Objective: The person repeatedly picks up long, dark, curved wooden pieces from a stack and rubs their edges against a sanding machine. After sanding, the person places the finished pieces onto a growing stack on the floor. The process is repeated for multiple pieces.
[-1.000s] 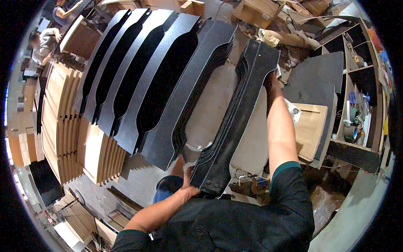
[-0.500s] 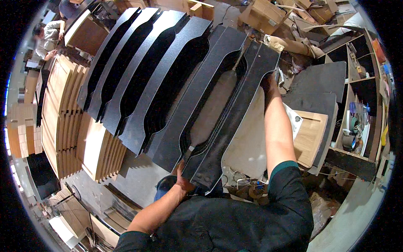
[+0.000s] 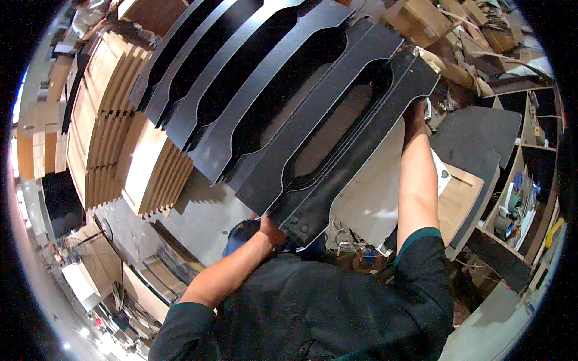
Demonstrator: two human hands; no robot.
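A black panel [image 3: 355, 156] with shallow scooped long edges lies slantwise in front of me, at the near end of a row of similar ones. My left hand [image 3: 272, 232] is closed on its lower-left end, gripping the corner. At the panel's upper-right end, my right hand [image 3: 415, 118] reaches under the scooped edge and grips it; the fingers are partly hidden below. Close beyond lies another black panel [image 3: 256, 174], a long opening between the two. Several more black panels [image 3: 241, 105] stretch away to the upper left, their edges overlapping.
Stacked wooden cabinet doors [image 3: 99, 132] stand at the left. To the right are a pale wooden door [image 3: 460, 192], a dark board [image 3: 481, 135] and shelving with tools [image 3: 518, 204]. Cardboard boxes [image 3: 418, 21] sit at the far right. Another person [image 3: 90, 18] is at the far left.
My view has shifted, so the panels appear higher and farther right, and the stacked doors appear higher. Both hands keep their hold on the near panel's ends.
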